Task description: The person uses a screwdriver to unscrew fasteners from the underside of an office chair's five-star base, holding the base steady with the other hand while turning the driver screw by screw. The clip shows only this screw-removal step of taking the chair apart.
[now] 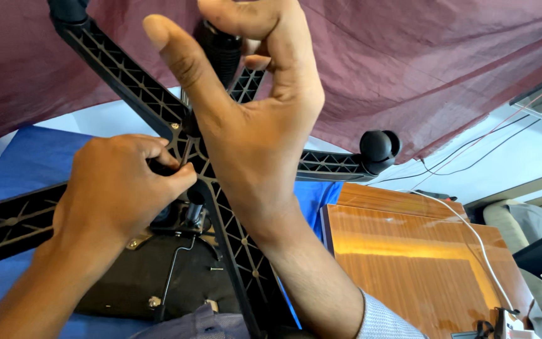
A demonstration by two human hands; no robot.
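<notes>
- Black ribbed plastic five-arm chair base (233,251) is upturned, centre of view, arms radiating out; one arm runs up-left to a black caster (67,9) at the top edge, another runs right to a black twin-wheel caster (380,149).
- Left hand (117,194): fingers curled tight, gripping at the base hub, just above the black underside of the chair seat (139,282).
- Right hand (252,119): thumb spread away, fingers wrapped on the black ribbed column (221,50) rising from the hub.
- Maroon cloth sheet (409,56) hangs close behind; little room above the column.
- Blue sheet (26,163) lies under the base, left.
- Glossy brown wooden bench (409,263) on the right, its edge just beside the right forearm; a white cable (481,242) crosses it.
</notes>
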